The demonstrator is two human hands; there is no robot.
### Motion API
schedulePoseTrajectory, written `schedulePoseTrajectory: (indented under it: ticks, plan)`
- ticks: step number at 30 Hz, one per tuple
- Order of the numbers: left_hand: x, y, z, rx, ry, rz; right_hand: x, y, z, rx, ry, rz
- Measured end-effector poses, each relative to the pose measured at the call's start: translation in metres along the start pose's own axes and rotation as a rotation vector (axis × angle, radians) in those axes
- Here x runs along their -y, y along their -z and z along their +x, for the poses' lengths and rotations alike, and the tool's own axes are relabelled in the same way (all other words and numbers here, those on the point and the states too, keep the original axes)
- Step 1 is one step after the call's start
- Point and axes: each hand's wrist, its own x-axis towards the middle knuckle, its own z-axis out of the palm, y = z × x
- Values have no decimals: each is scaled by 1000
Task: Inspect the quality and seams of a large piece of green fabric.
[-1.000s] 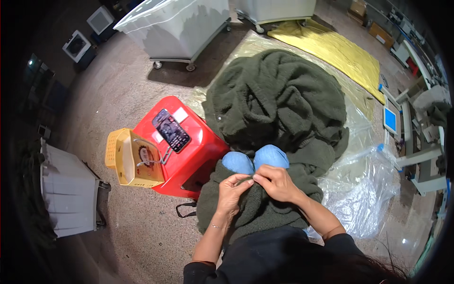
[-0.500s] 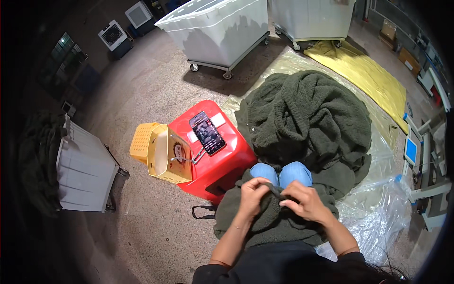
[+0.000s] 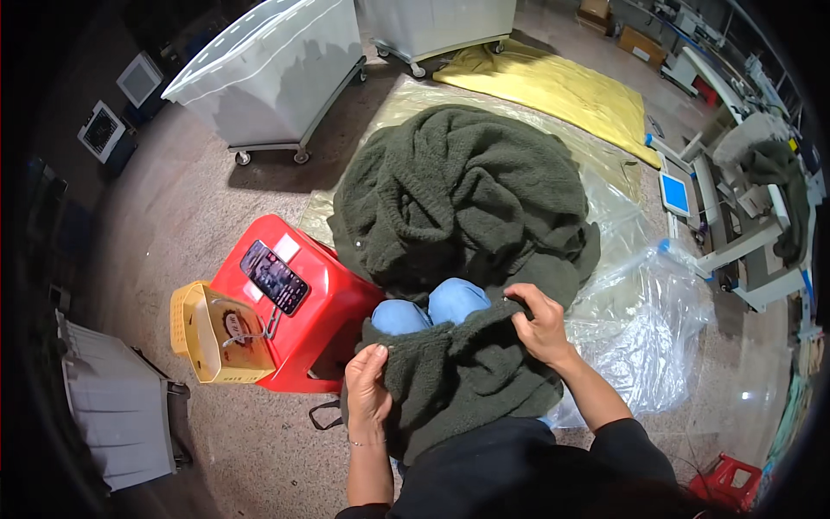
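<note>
Dark green fleece fabric [image 3: 458, 372] lies across my lap, its upper edge stretched between my two hands. My left hand [image 3: 368, 385] pinches that edge at the left, near my knee. At the right, my right hand [image 3: 538, 324] is closed on the same edge, held a little higher, thumb and fingertips together. Beyond my knees a large heap of the same green fleece [image 3: 467, 190] rests on plastic sheeting; whether it joins the piece in my lap I cannot tell.
Left of me stands a red stool [image 3: 324, 303] bearing a smartphone [image 3: 275, 277]. A yellow basket [image 3: 194, 316] hangs at its side. Wheeled grey bins [image 3: 277, 95] stand at the back, another white bin [image 3: 112, 398] at left. Clear plastic [image 3: 640, 346] and a yellow cloth [image 3: 553, 95] spread rightward.
My hands have moved apart from close together, drawing the fleece edge out between them. The view has swung to the right, so the surroundings sit further left.
</note>
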Motion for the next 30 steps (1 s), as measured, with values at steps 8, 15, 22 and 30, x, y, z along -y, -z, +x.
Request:
schedulePoseTrajectory:
  ticks: [8, 15, 22, 30]
  plan:
    - [1, -38, -5, -37, 7, 99, 58, -30, -4, 159, 422, 276]
    - [5, -51, -18, -36, -33, 111, 66, -55, -2, 122, 508, 216]
    - [21, -26, -11, 41, -5, 50, 70, -64, -6, 110, 557, 105]
    - [27, -19, -16, 56, -151, 291, 66, -53, 11, 589, -124, 460]
